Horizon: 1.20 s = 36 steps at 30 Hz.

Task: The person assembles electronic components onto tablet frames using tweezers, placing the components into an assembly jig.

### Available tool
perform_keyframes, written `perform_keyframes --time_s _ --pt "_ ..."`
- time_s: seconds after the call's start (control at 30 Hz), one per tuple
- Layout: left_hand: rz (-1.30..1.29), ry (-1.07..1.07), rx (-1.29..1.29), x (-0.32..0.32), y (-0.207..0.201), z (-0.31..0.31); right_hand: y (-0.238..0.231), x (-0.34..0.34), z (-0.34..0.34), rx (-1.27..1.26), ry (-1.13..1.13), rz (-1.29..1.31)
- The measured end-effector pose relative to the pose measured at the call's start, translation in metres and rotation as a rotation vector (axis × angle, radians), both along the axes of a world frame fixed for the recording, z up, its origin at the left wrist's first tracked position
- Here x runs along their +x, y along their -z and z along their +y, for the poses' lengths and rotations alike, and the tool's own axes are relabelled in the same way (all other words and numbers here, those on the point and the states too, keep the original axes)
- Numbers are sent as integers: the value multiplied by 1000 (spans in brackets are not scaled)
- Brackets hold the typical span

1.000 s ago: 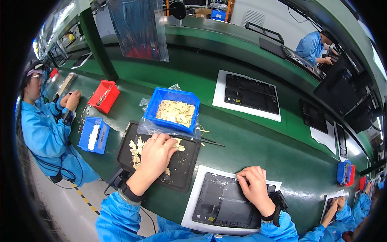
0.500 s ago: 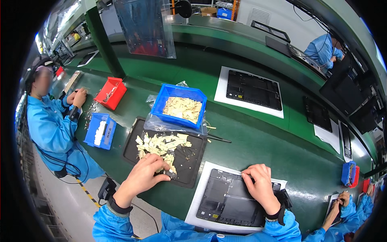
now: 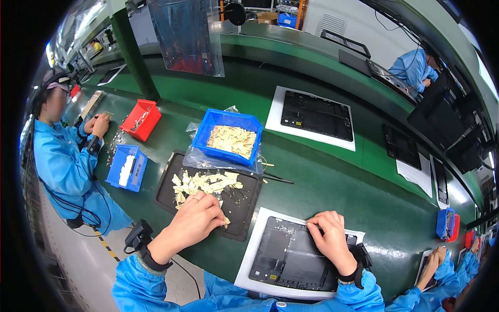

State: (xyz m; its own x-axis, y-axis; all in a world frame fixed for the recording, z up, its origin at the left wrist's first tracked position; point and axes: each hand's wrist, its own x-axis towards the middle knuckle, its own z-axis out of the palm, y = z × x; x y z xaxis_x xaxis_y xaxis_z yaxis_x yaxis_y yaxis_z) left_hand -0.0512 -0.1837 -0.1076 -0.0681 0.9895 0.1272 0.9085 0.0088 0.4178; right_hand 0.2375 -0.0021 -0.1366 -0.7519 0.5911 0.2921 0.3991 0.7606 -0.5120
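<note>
My left hand [image 3: 197, 219] is over the near right part of a black tray [image 3: 240, 229], thumb and fingers pinched at a small pale yellow strip [image 3: 227, 221]. A loose heap of such pale yellow strips [image 3: 205, 183] lies in the tray, with tiny dark bits beside it. My right hand [image 3: 331, 236] rests at the far edge of a flat black tablet-like panel [image 3: 291, 252], its fingers bent together. Whatever those fingertips may hold is hidden. White sheeting [image 3: 243, 270] lies under the panel.
Behind the tray stands a blue bin [image 3: 200, 140] of yellow strips on clear plastic, with dark tweezers [image 3: 278, 180] beside it. A red bin [image 3: 140, 120] and a smaller blue bin [image 3: 136, 174] stand left, near a co-worker [image 3: 60, 156]. Another black panel [image 3: 317, 115] lies on the raised ledge.
My left hand has shifted slightly at the tray, and a yellow strip now shows at its fingertips. My right hand stays at the panel's edge. The whole view has shifted a little.
</note>
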Motion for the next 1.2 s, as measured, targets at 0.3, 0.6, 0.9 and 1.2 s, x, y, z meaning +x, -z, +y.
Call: perform_keyframes --time_s 0.3,0.6,0.9,1.2 --pt "16 106 -5 11 12 11 -2 0 -2 8 -15 14" --pt "271 76 370 34 -34 21 -46 -4 -26 -20 -124 249" --pt "-218 223 323 89 -30 54 -53 -15 -44 -109 -232 159" --pt "-324 173 303 98 -7 59 -44 -7 -47 -583 1 207"
